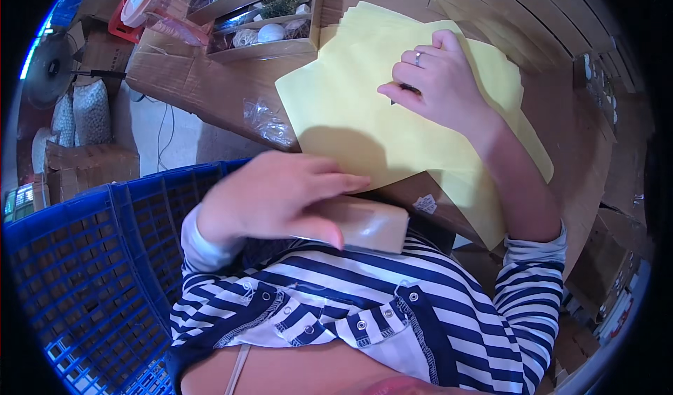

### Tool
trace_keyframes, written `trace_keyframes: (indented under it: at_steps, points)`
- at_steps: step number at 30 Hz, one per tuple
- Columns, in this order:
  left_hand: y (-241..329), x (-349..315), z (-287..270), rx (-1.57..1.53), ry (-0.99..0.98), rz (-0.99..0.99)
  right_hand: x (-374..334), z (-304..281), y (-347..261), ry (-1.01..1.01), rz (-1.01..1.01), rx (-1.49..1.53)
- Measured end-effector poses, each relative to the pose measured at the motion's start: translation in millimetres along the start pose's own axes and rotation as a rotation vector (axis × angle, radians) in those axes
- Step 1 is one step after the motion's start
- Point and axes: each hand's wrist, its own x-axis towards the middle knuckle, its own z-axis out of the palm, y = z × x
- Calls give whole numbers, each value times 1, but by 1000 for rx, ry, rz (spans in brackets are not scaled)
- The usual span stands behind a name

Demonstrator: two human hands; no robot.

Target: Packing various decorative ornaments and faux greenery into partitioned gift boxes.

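My left hand [270, 192] grips a pale brown box [378, 223] with a shiny, clear-looking top, held close to my striped shirt. Its thumb lies along the near side and its fingers reach over the far side. On a fanned stack of yellow sheets [343, 100], my right hand [442, 83] rests with its fingers curled and the thumb pointing left. Something small and dark shows between thumb and fingers, too little of it to name. A ring is on one finger.
Open boxes [263, 23] of balls and moss-like pieces stand at the table's far left, beside a pink-lidded clear container [158, 6]. Crumpled clear plastic [266, 120] lies by the edge. A blue plastic crate [77, 269] is at my left; cardboard [519, 16] lines the far right.
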Motion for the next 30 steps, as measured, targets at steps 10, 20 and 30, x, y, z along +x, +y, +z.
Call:
trace_keyframes:
  at_steps: [10, 20, 30]
  points:
    - [-53, 53, -4, -184, 227, -5, -2, 2, 0, -30, 14, 67]
    - [-44, 59, 10, -77, 419, -127, -1, -3, -1, -30, -50, 213]
    - [-43, 62, 8, -174, 399, -82, -1, -1, 3, 110, 12, 380]
